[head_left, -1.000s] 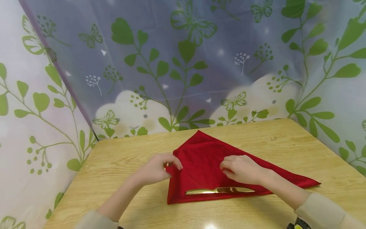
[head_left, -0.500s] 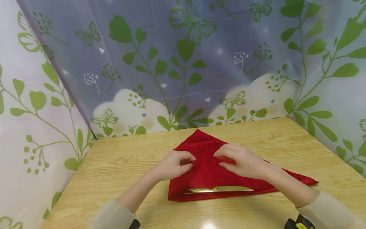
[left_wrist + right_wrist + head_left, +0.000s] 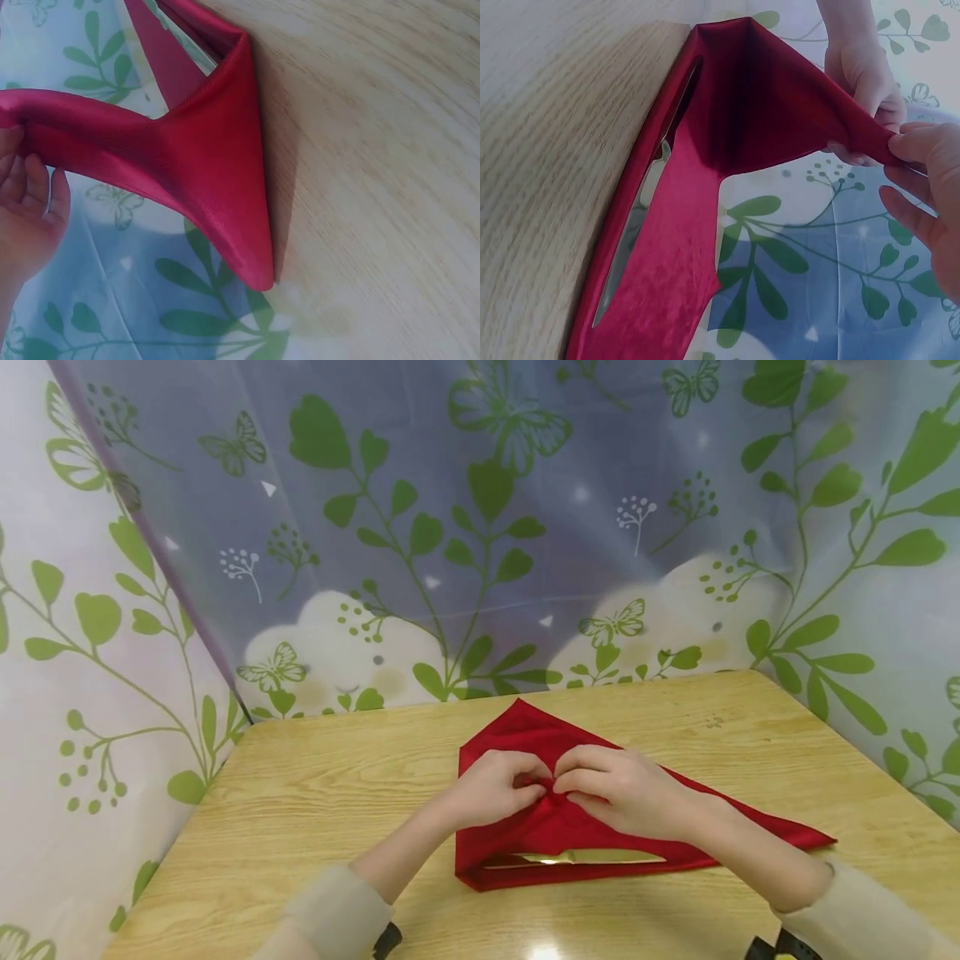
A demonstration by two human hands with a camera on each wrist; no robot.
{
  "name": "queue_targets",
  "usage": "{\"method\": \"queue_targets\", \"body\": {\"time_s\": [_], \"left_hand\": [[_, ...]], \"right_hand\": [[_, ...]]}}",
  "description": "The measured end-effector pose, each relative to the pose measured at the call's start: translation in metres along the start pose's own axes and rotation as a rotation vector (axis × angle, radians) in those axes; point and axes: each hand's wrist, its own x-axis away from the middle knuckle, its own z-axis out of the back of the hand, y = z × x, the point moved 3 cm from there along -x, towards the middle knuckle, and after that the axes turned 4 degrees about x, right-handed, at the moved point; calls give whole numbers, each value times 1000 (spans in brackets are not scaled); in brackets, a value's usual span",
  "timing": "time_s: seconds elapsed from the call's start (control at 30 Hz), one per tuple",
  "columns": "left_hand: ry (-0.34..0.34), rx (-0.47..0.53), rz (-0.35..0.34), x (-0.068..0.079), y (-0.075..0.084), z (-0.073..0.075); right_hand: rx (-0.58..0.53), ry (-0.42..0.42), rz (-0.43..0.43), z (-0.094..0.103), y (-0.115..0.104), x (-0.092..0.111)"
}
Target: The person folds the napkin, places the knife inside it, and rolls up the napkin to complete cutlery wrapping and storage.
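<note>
A red satin-like cloth napkin [image 3: 517,839] lies partly folded on the wooden table, one side lifted off the surface. Along its near edge rests a gold-coloured table knife [image 3: 611,857], which shows inside the fold in the right wrist view. My left hand [image 3: 498,787] pinches the raised part of the cloth from the left. Close against it, my right hand [image 3: 626,789] grips the raised end between thumb and fingers, as the right wrist view shows. The fingertips of both hands nearly meet above the middle of the napkin. In the left wrist view the lifted cloth [image 3: 217,150] forms a loop.
Bare light wood tabletop [image 3: 315,810] surrounds the napkin. Behind the table hangs a curtain [image 3: 420,527] printed with leaves and butterflies, and similar fabric stands at both sides. The napkin's long tip [image 3: 806,835] stretches to the right under the right forearm.
My left hand has moved right, to the middle of the napkin, drawing its left side up and inward. My right hand has moved slightly left and now touches the same raised cloth.
</note>
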Motion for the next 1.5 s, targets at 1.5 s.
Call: {"method": "queue_targets", "body": {"time_s": [1.5], "left_hand": [[-318, -860, -267, 47, -13, -49]], "right_hand": [[-34, -596, -482, -7, 23, 104]]}}
